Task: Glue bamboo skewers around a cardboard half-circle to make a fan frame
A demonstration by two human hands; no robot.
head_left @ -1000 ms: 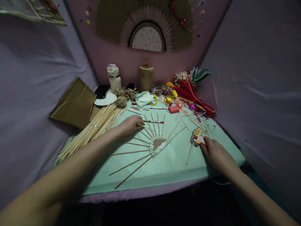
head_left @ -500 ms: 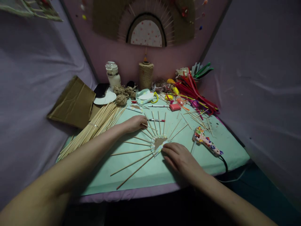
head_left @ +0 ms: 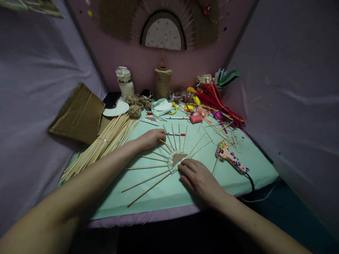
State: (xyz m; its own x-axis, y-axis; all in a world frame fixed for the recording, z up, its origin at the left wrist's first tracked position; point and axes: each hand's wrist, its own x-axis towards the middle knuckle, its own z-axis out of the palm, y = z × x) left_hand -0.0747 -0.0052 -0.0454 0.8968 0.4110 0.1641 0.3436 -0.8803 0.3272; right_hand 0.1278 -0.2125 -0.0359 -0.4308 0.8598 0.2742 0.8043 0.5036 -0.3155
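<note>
A half-circle card piece point(head_left: 178, 157) lies on the mint table cover point(head_left: 169, 190) with several wooden skewers point(head_left: 148, 180) fanned out from it. My right hand point(head_left: 197, 178) rests flat beside the card's lower right edge, fingers stretched and touching it, holding nothing. My left hand point(head_left: 150, 138) lies on the upper left skewers of the fan, fingers curled loosely and pinching one skewer near a red and white pen point(head_left: 176, 134). A patterned glue gun point(head_left: 230, 157) lies on the cover to the right of my right hand, its black cord running off the edge.
A thick bundle of skewers point(head_left: 104, 141) and brown cardboard point(head_left: 78, 114) lie at the left. Twine balls point(head_left: 135, 110), a twine spool point(head_left: 162, 83), a white jar point(head_left: 124, 83), red pipe cleaners point(head_left: 219, 106) and small craft bits crowd the back. Cloth walls close in on both sides.
My right hand has let go of the glue gun and moved left to the card piece. The glue gun now lies on the cover. My left hand has stayed on the skewers.
</note>
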